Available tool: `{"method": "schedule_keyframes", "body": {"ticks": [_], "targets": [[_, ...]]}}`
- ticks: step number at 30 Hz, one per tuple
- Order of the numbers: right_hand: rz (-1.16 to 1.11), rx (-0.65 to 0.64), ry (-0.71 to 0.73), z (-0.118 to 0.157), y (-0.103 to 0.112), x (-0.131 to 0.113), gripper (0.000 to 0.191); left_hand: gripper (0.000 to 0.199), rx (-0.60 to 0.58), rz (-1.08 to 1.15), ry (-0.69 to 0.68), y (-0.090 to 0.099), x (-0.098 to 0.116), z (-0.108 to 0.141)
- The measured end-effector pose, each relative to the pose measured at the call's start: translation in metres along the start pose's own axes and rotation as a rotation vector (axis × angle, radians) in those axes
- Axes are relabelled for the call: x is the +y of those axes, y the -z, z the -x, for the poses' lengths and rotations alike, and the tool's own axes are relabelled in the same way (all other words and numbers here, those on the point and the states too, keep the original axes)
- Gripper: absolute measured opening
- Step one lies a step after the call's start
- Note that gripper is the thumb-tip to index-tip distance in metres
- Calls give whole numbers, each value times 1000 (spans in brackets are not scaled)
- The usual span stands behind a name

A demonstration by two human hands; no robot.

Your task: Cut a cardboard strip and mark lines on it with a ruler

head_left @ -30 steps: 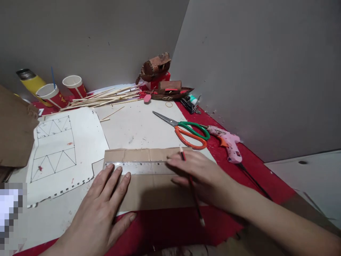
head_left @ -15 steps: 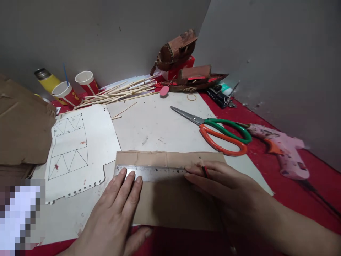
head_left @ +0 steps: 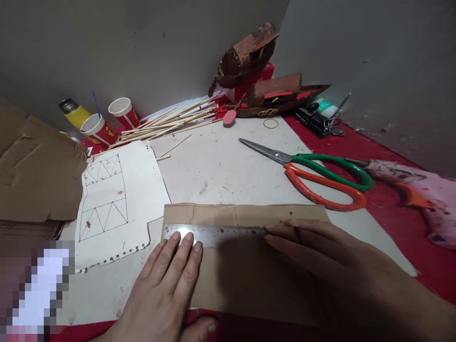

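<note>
A metal ruler [head_left: 213, 232] lies across the upper part of a brown cardboard piece [head_left: 213, 289]. The fingertips of my left hand [head_left: 171, 280] rest on the ruler's left end, fingers stretched out, with the thumb at the cardboard's near edge. My right hand [head_left: 327, 256] touches the ruler's right end with its fingertips. A dark red and black pencil [head_left: 298, 232] sticks up between its fingers, its lower part hidden in shadow.
Scissors [head_left: 281, 156] and a pink glue gun [head_left: 409, 175] lie to the right. Left are a sheet with line drawings [head_left: 138, 180] and folded cardboard [head_left: 39, 161]. Behind are cups [head_left: 123, 114], wooden sticks [head_left: 171, 124] and brown model boats [head_left: 278, 92].
The view has shifted, so the scissors and glue gun appear farther right. Both hands keep their places on the ruler.
</note>
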State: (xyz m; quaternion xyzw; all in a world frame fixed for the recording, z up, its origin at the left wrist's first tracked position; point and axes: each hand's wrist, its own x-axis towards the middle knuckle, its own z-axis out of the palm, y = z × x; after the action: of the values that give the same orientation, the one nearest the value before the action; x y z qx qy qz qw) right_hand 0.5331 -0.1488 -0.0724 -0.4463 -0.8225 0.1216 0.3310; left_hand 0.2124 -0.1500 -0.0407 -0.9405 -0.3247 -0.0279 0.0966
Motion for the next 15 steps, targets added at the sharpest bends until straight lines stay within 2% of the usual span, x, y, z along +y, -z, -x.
{"method": "schedule_keyframes", "body": {"ticks": [2,4,10,13,15], "targets": [[130,-36,144,0,1,0,80,88,10,-2,-6,-1,0,0],[203,-34,197,0,2,1,78,86,15,-7,-9,-1,0,1],[238,-48,164,7,-3,8,70,88,35,-30,-6,-3,1,1],[170,-46,147,10,-5,10,68,88,43,-31,-21,-5,0,0],[51,-4,17,10,-6,8,60,87,52,-27,-32,-5,0,0]]}}
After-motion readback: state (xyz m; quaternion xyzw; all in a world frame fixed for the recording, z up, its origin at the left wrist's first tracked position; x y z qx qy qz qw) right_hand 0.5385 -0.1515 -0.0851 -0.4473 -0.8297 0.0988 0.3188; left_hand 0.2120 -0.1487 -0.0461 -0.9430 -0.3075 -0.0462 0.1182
